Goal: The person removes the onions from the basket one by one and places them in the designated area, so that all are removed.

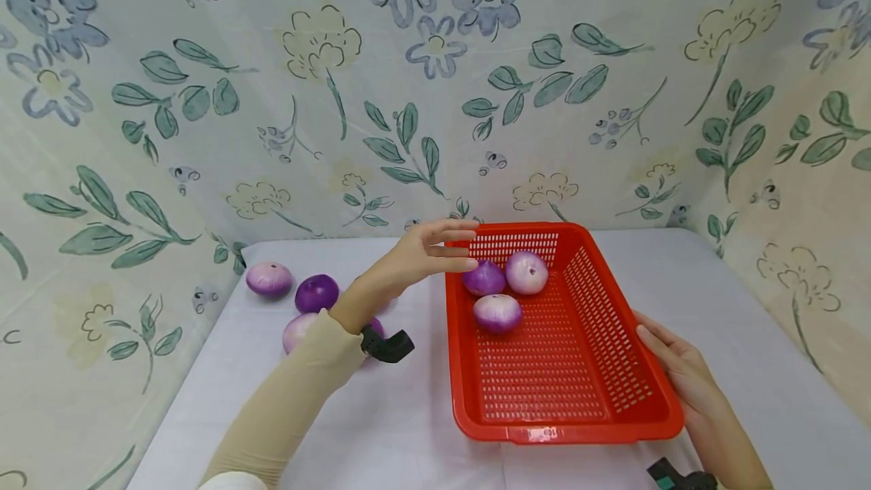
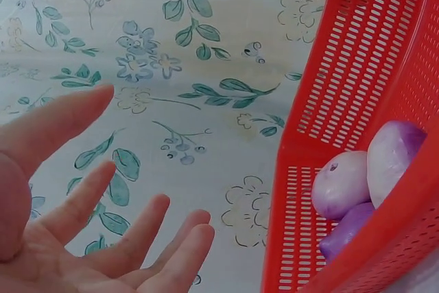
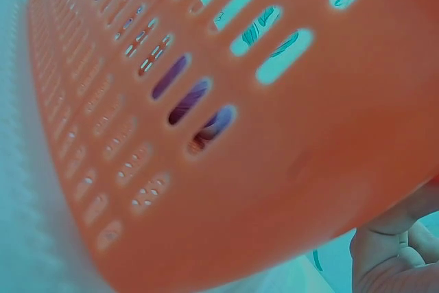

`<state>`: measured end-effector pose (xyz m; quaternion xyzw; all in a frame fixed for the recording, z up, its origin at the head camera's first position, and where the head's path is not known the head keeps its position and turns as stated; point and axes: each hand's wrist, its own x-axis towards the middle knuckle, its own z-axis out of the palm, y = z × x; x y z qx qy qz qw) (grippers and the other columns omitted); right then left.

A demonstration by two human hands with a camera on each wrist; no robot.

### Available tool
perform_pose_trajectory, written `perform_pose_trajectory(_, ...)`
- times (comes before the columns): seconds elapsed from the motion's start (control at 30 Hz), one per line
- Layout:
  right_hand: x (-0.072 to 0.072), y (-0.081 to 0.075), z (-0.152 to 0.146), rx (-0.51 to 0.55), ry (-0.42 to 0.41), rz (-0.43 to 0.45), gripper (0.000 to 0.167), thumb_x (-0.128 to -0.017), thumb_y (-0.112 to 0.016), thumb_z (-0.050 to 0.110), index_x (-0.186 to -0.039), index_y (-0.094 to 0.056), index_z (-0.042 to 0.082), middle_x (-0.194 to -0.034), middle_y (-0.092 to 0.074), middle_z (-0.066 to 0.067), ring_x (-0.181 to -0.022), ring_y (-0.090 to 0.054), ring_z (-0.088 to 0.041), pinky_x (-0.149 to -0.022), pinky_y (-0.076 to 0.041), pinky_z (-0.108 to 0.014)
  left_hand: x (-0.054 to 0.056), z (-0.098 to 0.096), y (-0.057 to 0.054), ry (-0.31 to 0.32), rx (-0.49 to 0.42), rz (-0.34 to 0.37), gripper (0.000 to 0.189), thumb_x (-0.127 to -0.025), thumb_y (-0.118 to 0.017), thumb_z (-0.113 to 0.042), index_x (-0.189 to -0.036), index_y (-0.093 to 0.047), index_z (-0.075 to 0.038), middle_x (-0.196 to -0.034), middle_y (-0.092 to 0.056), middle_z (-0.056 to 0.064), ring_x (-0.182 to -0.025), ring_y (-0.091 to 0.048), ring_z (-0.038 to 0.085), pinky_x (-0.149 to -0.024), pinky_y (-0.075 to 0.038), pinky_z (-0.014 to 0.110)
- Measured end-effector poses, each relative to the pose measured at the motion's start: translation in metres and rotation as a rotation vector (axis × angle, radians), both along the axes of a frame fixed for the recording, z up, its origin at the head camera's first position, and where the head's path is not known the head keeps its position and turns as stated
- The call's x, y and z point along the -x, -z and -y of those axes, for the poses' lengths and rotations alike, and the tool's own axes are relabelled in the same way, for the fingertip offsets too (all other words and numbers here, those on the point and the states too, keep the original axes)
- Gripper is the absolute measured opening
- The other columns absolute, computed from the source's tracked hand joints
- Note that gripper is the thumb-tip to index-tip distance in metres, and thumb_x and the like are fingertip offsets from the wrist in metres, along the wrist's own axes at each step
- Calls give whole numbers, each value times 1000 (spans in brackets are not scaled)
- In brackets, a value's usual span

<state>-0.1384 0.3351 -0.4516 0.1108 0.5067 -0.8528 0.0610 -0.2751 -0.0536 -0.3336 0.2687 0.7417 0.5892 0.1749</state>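
Observation:
A red perforated plastic basket (image 1: 544, 433) holds three purple-and-white onions: a pale one (image 1: 527, 273), a darker one (image 1: 481, 279) and a two-toned one (image 1: 498, 314). My left hand (image 1: 435, 252) hovers by the basket's far left rim, fingers spread and holding nothing. The left wrist view shows that hand (image 2: 130, 245) with its fingers apart, beside the basket wall (image 2: 343, 66). At the right side, my right hand (image 1: 690, 376) grips the basket's rim. Curled fingers (image 3: 391, 245) show at the rim's edge in the right wrist view; the wall hides the rest.
More onions lie on the white-covered table (image 1: 408, 414) to the left, among them a pale one (image 1: 269, 280) and a deep purple one (image 1: 317, 293). My left forearm partly covers others. A floral cloth (image 1: 408, 127) hangs behind the table and along its sides.

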Motion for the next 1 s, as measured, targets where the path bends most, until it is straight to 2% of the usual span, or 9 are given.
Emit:
perform_pose_trajectory(0.17, 0, 1, -1, 4, -3, -5, 25, -103, -56, 20, -115, -74, 33, -114, -72, 8, -100, -69, -13, -85, -57, -34, 11, -20, 6, 116, 17, 9, 56, -89, -77, -17, -141, -56, -21, -140, -57, 2, -128, -53, 23, -106, -43, 47)
perform_pose_trajectory(0.3, -1, 1, -1, 8, -5, -6, 25, -103, -56, 20, -116, -73, 33, -114, -72, 8, -100, -69, -13, -85, -57, -34, 20, -32, 11, 171, 35, 22, 56, -89, -76, -18, -141, -56, -20, -140, -58, 1, -130, -52, 20, -109, -39, 50)
perform_pose_trajectory(0.4, -1, 1, -1, 13, -9, -8, 26, -103, -56, 20, -117, -73, 33, -115, -71, 8, -101, -69, -13, -85, -57, -34, 28, -41, 14, 209, 78, 17, 55, -89, -77, -21, -140, -58, -22, -135, -61, -3, -130, -51, 19, -108, -40, 48)
perform_pose_trajectory(0.5, -1, 1, 0, 25, -13, -12, 26, -104, -55, 19, -117, -74, 32, -115, -71, 7, -101, -69, -13, -85, -57, -33, 36, -49, 19, 273, 100, 30, 53, -89, -76, -20, -140, -59, -22, -131, -63, -4, -127, -54, 18, -104, -45, 42)
perform_pose_trajectory(0.63, -1, 1, 0, 28, -16, -21, 27, -104, -54, 18, -116, -74, 31, -115, -71, 6, -101, -68, -13, -85, -57, -33, 45, -61, 25, 358, 88, 54, 53, -90, -74, -14, -141, -59, -20, -134, -63, 5, -121, -59, 18, -99, -49, 34)
perform_pose_trajectory(0.77, -2, 1, 0, 11, -12, -15, 25, -104, -55, 19, -117, -73, 32, -116, -71, 6, -101, -68, -13, -85, -57, -33, 52, -70, 29, 425, 100, 68, 54, -90, -74, -8, -141, -57, -13, -135, -61, 11, -122, -60, 27, -98, -50, 32)
perform_pose_trajectory(0.9, -2, 1, 0, 0, -9, -8, 25, -103, -56, 19, -116, -73, 33, -116, -71, 7, -101, -68, -13, -85, -57, -33, 58, -75, 32, 494, 138, 69, 56, -88, -74, -4, -141, -56, -8, -132, -64, 6, -127, -55, 35, -95, -53, 33)
perform_pose_trajectory(1.0, -1, 1, 1, 12, -20, -16, 26, -104, -54, 18, -117, -73, 32, -117, -71, 7, -101, -68, -13, -85, -57, -33, 62, -77, 34, 564, 166, 85, 59, -87, -74, -1, -142, -54, -5, -136, -60, 10, -129, -52, 39, -93, -54, 34)
